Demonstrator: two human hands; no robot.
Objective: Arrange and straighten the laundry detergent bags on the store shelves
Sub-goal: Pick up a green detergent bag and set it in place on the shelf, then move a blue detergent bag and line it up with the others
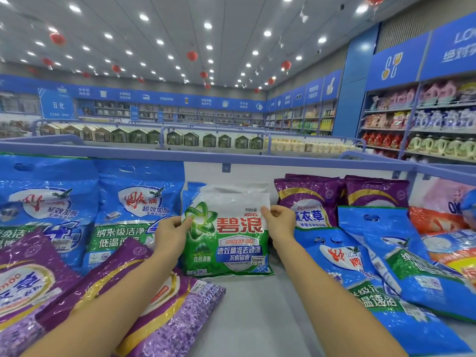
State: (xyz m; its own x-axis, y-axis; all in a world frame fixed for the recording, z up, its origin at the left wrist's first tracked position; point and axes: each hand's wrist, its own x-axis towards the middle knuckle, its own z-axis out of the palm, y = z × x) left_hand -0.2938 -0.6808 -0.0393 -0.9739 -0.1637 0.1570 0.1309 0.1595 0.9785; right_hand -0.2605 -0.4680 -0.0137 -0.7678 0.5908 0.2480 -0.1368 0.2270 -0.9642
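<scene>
Bright store aisles run off behind a low blue rail point(231, 155) at the back edge of the shelf point(252, 305), under rows of ceiling lights.

At the middle of the shelf, close to the back edge, a green and white bag point(226, 238) stands upright with its printed face forward. The left hand point(171, 229) grips its left side, thumb on the front and fingers point(177, 220) curled round the edge. The right hand point(279, 222) pinches the upper right side between thumb and fingers point(266, 211).

The step in hand looks like seating this bag in the gap between the upright blue bags point(139, 207) toward the back left corner and the upright purple bags point(309, 199) toward the back right. It already sits fairly square, its base on the shelf. More white bags seem to stand right behind it, though how many I cannot tell.

Next it likely needs a small push back and a check that it stands alone before both hands let go. After that, the slumped blue bags point(401, 258) along the right edge and the flat purple bags point(123, 287) at the front left corner want standing up.

The held bag is glossy film, crinkled at the top and full lower down. It should stand if set flat, but could slump forward.
</scene>
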